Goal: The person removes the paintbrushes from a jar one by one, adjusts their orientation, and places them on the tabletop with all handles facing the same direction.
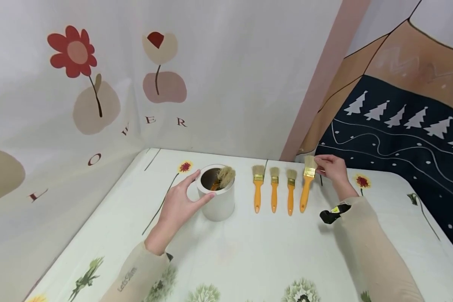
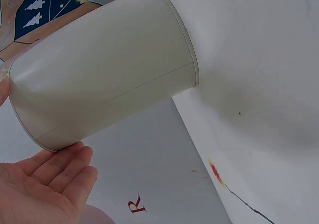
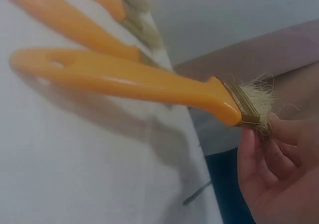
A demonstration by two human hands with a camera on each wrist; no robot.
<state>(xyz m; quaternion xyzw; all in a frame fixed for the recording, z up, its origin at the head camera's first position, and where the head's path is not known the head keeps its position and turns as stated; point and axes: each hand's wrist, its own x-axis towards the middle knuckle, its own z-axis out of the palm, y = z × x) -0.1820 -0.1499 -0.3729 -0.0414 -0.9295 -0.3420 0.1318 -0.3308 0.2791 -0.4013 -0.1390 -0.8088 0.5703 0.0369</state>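
A white cylindrical holder (image 1: 219, 205) stands upright on the table, with one paintbrush (image 1: 225, 176) in it, bristles up at the rim. My left hand (image 1: 181, 197) holds the holder by its rim, thumb on the near side and fingers on the far left; the left wrist view shows the holder's side (image 2: 104, 64). At the right end of a row of orange-handled paintbrushes, my right hand (image 1: 333, 170) pinches the bristles of a wide paintbrush (image 1: 307, 184). In the right wrist view its handle (image 3: 124, 79) slants over the tabletop, with a shadow beneath.
Three more paintbrushes lie between the holder and the right hand: a wide one (image 1: 258, 188), a narrow one (image 1: 274, 188) and another (image 1: 291, 191), bristles toward the back. The flower-printed tablecloth (image 1: 226, 256) ends at a printed curtain (image 1: 230, 84) behind.
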